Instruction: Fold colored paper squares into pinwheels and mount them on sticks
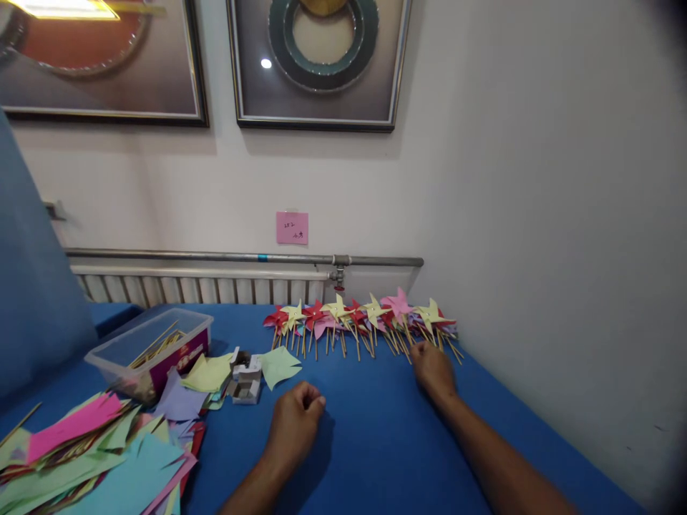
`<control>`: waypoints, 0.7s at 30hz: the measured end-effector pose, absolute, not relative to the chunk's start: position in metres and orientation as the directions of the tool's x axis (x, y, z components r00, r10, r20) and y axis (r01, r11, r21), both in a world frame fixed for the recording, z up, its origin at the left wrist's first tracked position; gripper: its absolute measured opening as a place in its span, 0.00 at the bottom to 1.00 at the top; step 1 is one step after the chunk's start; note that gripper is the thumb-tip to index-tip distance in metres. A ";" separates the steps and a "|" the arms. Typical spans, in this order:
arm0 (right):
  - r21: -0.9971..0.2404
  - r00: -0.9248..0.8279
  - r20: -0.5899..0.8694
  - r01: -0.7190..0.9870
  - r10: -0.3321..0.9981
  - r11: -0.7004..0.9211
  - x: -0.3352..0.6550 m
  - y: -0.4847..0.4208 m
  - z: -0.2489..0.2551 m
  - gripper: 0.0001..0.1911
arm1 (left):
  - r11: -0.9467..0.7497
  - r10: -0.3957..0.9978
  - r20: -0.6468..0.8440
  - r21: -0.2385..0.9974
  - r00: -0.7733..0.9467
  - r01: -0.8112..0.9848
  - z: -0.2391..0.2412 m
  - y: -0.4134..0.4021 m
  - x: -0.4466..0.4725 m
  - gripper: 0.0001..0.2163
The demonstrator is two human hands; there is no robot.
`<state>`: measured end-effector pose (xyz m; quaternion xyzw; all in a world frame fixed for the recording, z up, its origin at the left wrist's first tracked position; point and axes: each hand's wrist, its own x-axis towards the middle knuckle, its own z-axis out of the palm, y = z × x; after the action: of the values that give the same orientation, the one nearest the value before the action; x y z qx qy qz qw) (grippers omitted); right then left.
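Observation:
My right hand (pixel 432 370) is closed on the lower stick of a pink paper pinwheel (pixel 398 306), at the right part of a row of finished pinwheels. Red and pale yellow pinwheels (pixel 337 308) lie packed beside it, their thin wooden sticks pointing toward me. Over the blue tabletop, my left hand (pixel 297 420) is loosely curled, and nothing shows in its fingers. Nearest to it are a pale green cut paper square (pixel 280 366) and a small open white box (pixel 247 388).
A clear plastic tub (pixel 161 343) holding wooden sticks (pixel 159 349) stands at the left. Heaped in front of it are coloured cut paper sheets (pixel 115 458). Behind the blue table (pixel 376 443) run a radiator (pixel 204 287) and a pipe (pixel 215 255); a wall borders the right side.

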<state>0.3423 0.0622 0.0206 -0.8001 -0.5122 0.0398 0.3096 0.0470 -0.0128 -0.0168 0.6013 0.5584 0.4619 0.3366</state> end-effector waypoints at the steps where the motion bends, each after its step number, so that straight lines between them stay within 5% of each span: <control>1: -0.518 0.492 0.251 0.796 0.834 -0.314 0.350 0.066 0.021 0.16 | -0.163 0.980 0.194 0.900 -0.035 0.405 -0.018 -0.014 0.047 0.08; 7: -0.439 0.526 0.189 0.801 0.829 -0.408 0.367 0.082 0.011 0.18 | -0.200 0.978 0.197 0.808 0.065 0.555 -0.021 -0.021 0.049 0.07; 21: -0.406 0.548 0.147 0.793 0.823 -0.455 0.370 0.085 0.007 0.19 | -0.203 0.978 0.185 0.783 0.092 0.588 -0.023 -0.022 0.051 0.08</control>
<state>0.3697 0.0852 0.0069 -0.8522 -0.4741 0.0354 0.2185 0.0513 -0.0221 -0.0228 0.6873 0.5698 0.3595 0.2715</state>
